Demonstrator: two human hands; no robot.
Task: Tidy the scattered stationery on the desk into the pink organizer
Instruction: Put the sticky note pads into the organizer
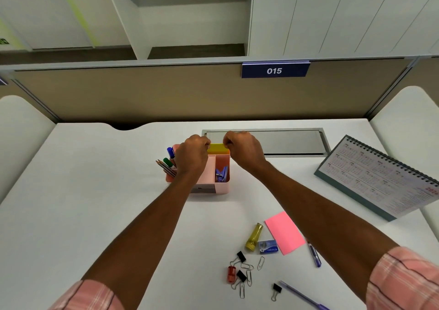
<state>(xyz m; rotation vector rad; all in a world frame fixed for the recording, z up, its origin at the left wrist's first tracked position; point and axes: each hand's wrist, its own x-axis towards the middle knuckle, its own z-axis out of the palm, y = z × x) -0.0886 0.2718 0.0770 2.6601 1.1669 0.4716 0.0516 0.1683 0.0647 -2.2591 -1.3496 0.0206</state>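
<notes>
A white cubicle desk [95, 191] carries the pink organizer [223, 185]. Left hand [192, 154] and right hand [244, 150] pinch a yellow sticky-note pad [216, 148] by its ends, fingers curled on it, over the rear slot. Seating it seems the step in hand, and after that the pink pad [283, 232] still lies loose on the desk.

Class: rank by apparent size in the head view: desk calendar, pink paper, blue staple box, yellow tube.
1. desk calendar
2. pink paper
3. yellow tube
4. blue staple box
The last two look nearly alike, so their order is unsure.

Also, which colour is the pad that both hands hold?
Yellow; the head view shows the pad pinched by the left hand and right hand.
</notes>
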